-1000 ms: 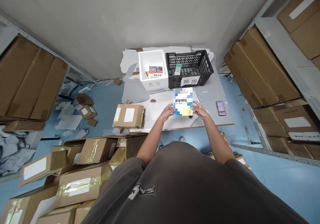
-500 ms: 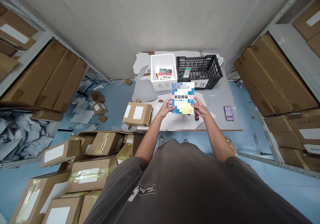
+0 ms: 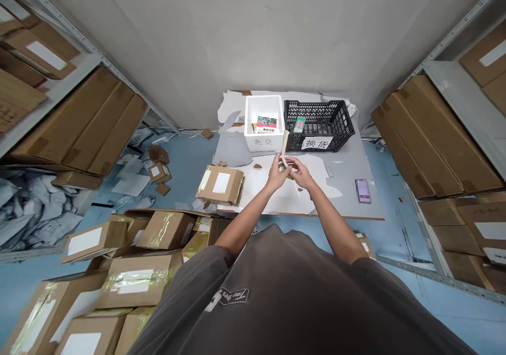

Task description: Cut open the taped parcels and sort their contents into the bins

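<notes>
Between my two hands a book (image 3: pixel 285 145) is turned edge-on, so its page edges face me and its cover is out of sight. My left hand (image 3: pixel 278 173) grips it from the left near the lower end. From the other side my right hand (image 3: pixel 299 172) has its fingers curled against it. The book is held above the white paper on the table, just in front of a white foam box (image 3: pixel 264 143) with books inside. Beside that box stands a black plastic crate (image 3: pixel 338 140) holding a green and pink item (image 3: pixel 299 125).
A taped cardboard box (image 3: pixel 220 184) sits on the table (image 3: pixel 348 186) at left, and a phone (image 3: pixel 362 191) lies at right. Stacked cartons (image 3: pixel 134 278) fill the floor to my left. Shelves with large boxes (image 3: pixel 419 133) flank both sides.
The book has gone from cover facing me to edge-on. My hands have come closer together around it. The view has shifted slightly, and the red-and-black tool seen earlier is now hidden.
</notes>
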